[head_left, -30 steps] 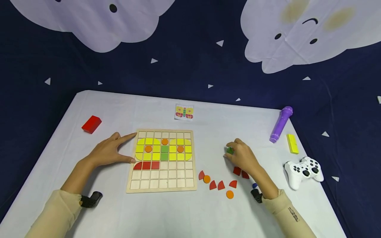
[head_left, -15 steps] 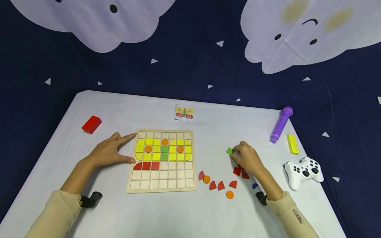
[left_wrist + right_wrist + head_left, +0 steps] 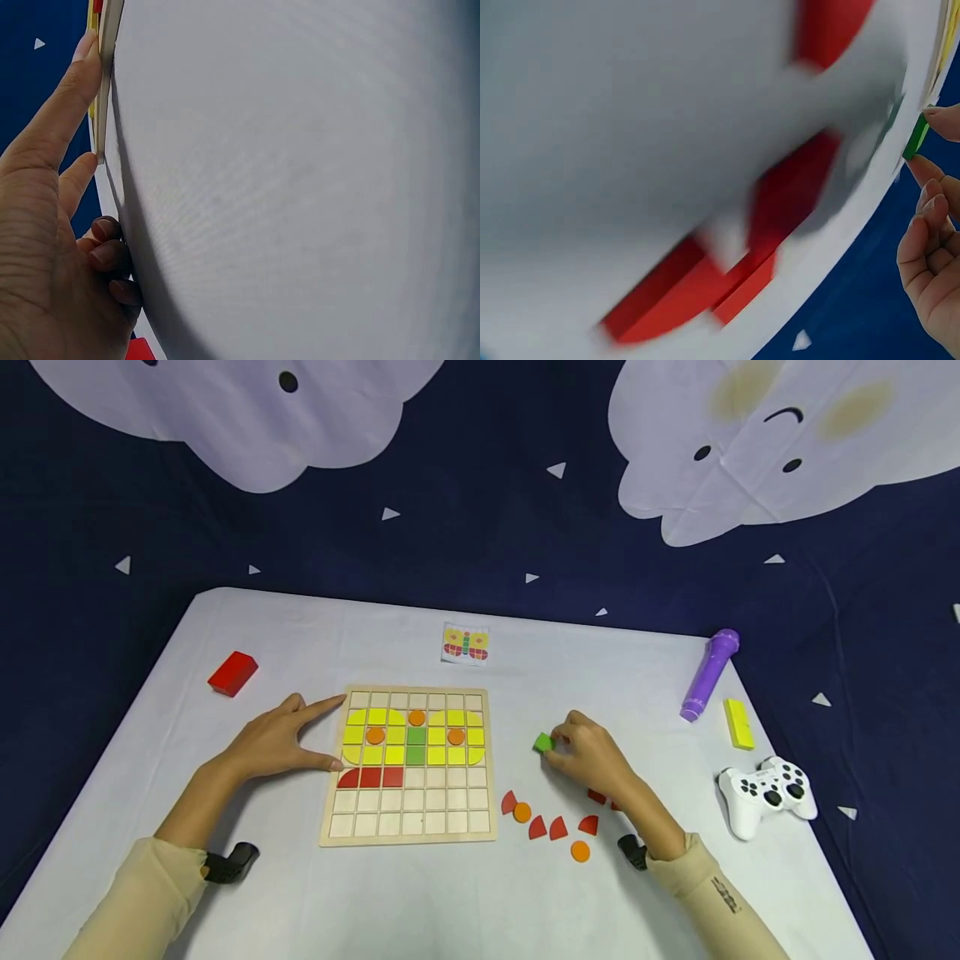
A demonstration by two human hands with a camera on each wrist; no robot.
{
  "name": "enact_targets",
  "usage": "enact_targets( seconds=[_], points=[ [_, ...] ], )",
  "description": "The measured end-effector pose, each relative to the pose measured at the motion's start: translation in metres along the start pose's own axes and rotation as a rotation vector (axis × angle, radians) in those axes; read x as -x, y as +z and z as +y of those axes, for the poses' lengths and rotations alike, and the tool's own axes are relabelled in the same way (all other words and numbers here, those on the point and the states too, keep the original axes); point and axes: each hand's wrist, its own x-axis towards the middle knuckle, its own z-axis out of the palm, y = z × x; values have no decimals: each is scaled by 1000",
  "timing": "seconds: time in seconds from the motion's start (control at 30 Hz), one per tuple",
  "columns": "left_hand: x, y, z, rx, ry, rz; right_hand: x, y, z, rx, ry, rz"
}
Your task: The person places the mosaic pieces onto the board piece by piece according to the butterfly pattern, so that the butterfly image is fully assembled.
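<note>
A wooden grid board [image 3: 408,841] lies on the white table. Set in its cells are yellow tiles, several orange discs, two green squares and a row of red pieces at left. My left hand [image 3: 277,743] rests against the board's left side, index fingertip and thumb tip spread along the edge; the left wrist view shows its other fingers curled loosely. To the right of the board, my right hand [image 3: 592,760] pinches a green square tile [image 3: 543,743] between thumb and index finger. In the right wrist view the green tile [image 3: 916,137] appears edge-on between the fingertips.
Loose red pieces [image 3: 558,828] and orange discs [image 3: 581,851] lie between board and right forearm. Behind the board is a butterfly picture card [image 3: 465,644]. A red block [image 3: 233,674], purple microphone [image 3: 709,675], yellow block [image 3: 738,724] and white game controller [image 3: 767,795] sit farther out.
Gripping the green tile, my right hand has moved left toward the board from beside the red pieces. My left hand stays at the board's edge.
</note>
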Motion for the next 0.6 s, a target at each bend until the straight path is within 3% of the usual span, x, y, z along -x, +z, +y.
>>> enact_targets(
  seconds=[0.27,0.6],
  points=[
    [1,0,0,1,5,2,-16,15,-46,4,-101,-63],
    [1,-2,1,4,7,0,-30,35,-98,5,-353,-139]
  ],
)
